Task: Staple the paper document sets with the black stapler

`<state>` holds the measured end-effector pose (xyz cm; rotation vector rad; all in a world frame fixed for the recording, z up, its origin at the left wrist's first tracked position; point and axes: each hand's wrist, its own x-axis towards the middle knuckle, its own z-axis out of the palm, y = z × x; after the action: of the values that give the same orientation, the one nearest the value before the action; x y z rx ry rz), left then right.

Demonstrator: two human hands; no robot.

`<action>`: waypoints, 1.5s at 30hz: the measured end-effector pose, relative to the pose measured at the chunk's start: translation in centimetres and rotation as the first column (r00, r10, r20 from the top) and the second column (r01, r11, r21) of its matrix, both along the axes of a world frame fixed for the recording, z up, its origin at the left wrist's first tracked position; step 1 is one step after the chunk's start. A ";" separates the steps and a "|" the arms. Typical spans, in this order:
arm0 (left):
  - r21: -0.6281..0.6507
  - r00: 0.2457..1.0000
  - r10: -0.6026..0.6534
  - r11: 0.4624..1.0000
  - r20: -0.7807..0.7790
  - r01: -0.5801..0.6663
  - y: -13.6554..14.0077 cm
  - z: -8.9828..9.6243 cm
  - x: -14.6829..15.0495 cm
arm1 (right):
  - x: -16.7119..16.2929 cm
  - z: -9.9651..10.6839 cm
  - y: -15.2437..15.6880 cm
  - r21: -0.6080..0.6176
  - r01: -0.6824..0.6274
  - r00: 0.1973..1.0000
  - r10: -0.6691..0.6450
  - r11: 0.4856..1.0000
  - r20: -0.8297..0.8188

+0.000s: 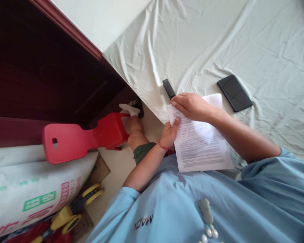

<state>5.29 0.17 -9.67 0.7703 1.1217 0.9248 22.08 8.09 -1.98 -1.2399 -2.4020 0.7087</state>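
My left hand point(170, 134) is closed on the left edge of a few printed sheets of paper point(202, 148), its thumb lying on top of the print. Across the upper left part of the sheets reaches my right hand point(188, 105), its fingers bent together at the top edge and pinching the paper there. Just beyond those fingertips a slim black stapler-like object point(169, 88) lies on the pale bedsheet point(192, 50); whether the fingers touch it I cannot tell. The lower edge of the sheets rests against my blue shirt point(182, 199).
A black phone point(235, 93) lies on the bedsheet, right of the papers. Down on the left are a red plastic chair point(86, 138), a large printed white sack point(35, 189) and a yellow wheeled toy point(66, 219). A dark red wooden panel point(53, 67) stands behind the chair.
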 end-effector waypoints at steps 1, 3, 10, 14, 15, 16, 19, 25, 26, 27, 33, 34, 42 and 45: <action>0.005 1.000 -0.007 1.000 0.010 0.007 0.1 0.0 -0.1 | 0.2 -0.4 0.2 0.011 0.039 0.999 -0.038 0.999 -0.025; -0.009 1.000 -0.003 1.000 0.029 0.003 0.5 -0.3 -0.2 | 0.7 -1.3 0.6 0.018 0.102 0.994 -0.101 0.995 -0.039; -0.160 0.981 0.191 0.970 0.042 -0.182 2.7 -2.0 0.1 | 1.7 -4.1 3.3 -0.180 0.159 0.976 -0.127 0.971 0.179; -0.217 0.973 0.204 0.950 -0.104 -0.223 4.5 -1.3 0.4 | 1.6 -5.1 5.3 -0.202 0.152 0.960 -0.095 0.967 0.265; -0.239 0.973 0.183 0.947 -0.137 -0.212 5.0 -0.8 0.4 | 1.5 -5.2 5.7 -0.197 0.150 0.958 -0.093 0.969 0.272; -0.251 0.971 0.169 0.946 -0.167 -0.207 5.4 -0.3 0.5 | 1.5 -5.4 6.1 -0.190 0.145 0.957 -0.089 0.971 0.278; -0.270 0.954 0.152 0.937 -0.259 -0.223 6.5 1.0 1.1 | 1.4 -5.7 7.4 -0.172 0.120 0.951 -0.063 0.978 0.304; -0.326 0.945 0.171 0.909 -0.277 -0.260 7.4 1.7 2.0 | 1.4 -6.9 8.6 -0.140 0.158 0.939 -0.104 0.977 0.329; -0.325 0.946 0.180 0.908 -0.271 -0.266 7.4 1.6 2.0 | 1.4 -7.1 8.4 -0.122 0.172 0.939 -0.125 0.977 0.320; -0.323 0.945 0.189 0.907 -0.265 -0.272 7.4 1.4 2.0 | 1.5 -7.3 7.9 -0.090 0.185 0.942 -0.151 0.979 0.299; -0.291 0.951 0.227 0.914 -0.209 -0.282 7.3 0.4 1.8 | 1.2 -8.1 4.0 0.209 0.170 0.984 -0.177 0.963 0.019; -0.280 0.952 0.232 0.918 -0.198 -0.282 7.2 0.2 1.7 | 1.1 -8.3 3.5 0.232 0.124 0.992 -0.129 0.965 0.007; -0.268 0.957 0.233 0.924 -0.174 -0.273 7.3 -0.7 1.5 | 0.2 -9.7 2.0 0.242 0.029 1.000 -0.027 0.970 -0.012; -0.264 0.953 0.231 0.924 -0.194 -0.278 7.4 -0.8 1.5 | 0.0 -9.8 2.0 0.230 0.033 0.999 -0.037 0.973 0.011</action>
<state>6.82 7.59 -10.44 0.4691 1.4879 0.8989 22.08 10.07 -11.83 -1.1915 -2.3878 0.3970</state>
